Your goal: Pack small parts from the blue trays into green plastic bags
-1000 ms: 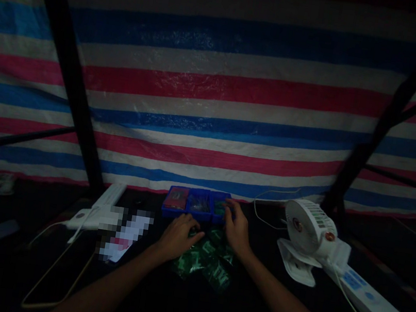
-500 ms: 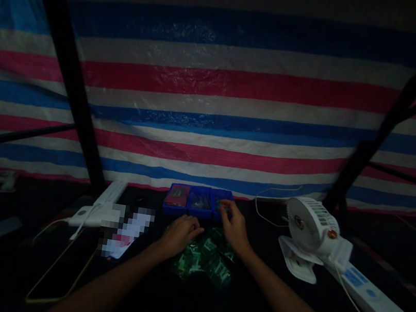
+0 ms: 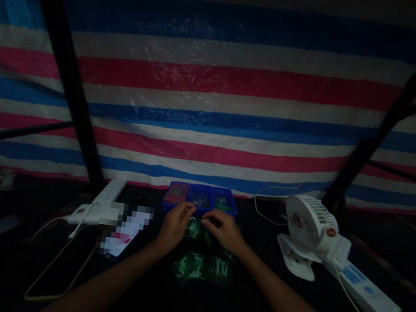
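My left hand is closed with bent fingers, just in front of a row of blue bins. Facing it, my right hand has its thumb and fingertips together in a pinch. What either hand holds, if anything, is too dark and small to make out. Green clear-wrapped packets lie on the dark table below the hands, and another green packet shows between them. Of the three bin sections, the left holds pink packets, the middle dark small pieces, and the right greenish pieces.
On the right stand a white clip fan and a white power strip with cables. To the left lie a phone with a pale edge, a partly blurred white card and another power strip. A striped sheet hangs behind.
My right hand has moved from the right bin down and left. My left hand has risen slightly toward the bins. The green packets between the hands have shifted.
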### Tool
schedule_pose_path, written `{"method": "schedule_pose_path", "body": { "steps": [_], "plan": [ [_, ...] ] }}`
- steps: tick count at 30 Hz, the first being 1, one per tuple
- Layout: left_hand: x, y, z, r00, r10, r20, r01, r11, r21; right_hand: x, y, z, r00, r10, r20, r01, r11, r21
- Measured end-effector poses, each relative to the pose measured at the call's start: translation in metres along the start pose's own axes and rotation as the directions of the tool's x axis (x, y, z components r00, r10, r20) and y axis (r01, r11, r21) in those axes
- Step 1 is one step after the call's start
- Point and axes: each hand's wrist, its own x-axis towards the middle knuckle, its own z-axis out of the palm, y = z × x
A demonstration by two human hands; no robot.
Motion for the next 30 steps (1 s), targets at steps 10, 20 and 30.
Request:
{"method": "schedule_pose_path", "body": {
  "steps": [10, 20, 30],
  "plan": [
    [-0.0027, -0.0018, 0.0018, 1.000, -0.002, 0.021, 0.002, 1.000, -0.005, 0.0015, 0.0017, -0.0009, 0.999, -0.027, -0.017, 0.027, 0.999, 0.026],
    [-0.0020, -0.0091, 0.0060, 0.998, 0.038, 0.053, -0.037, 0.999, -0.016, 0.0019, 0.0023, -0.0037, 0.989, 0.069, -0.132, -0.063, 0.997, 0.045],
    [-0.0034, -0.0025, 0.0035, 0.997, 0.046, 0.060, -0.045, 0.999, -0.026, 0.0012, -0.0003, -0.0023, 0.993, 0.025, -0.120, -0.027, 1.000, -0.012]
  ]
}}
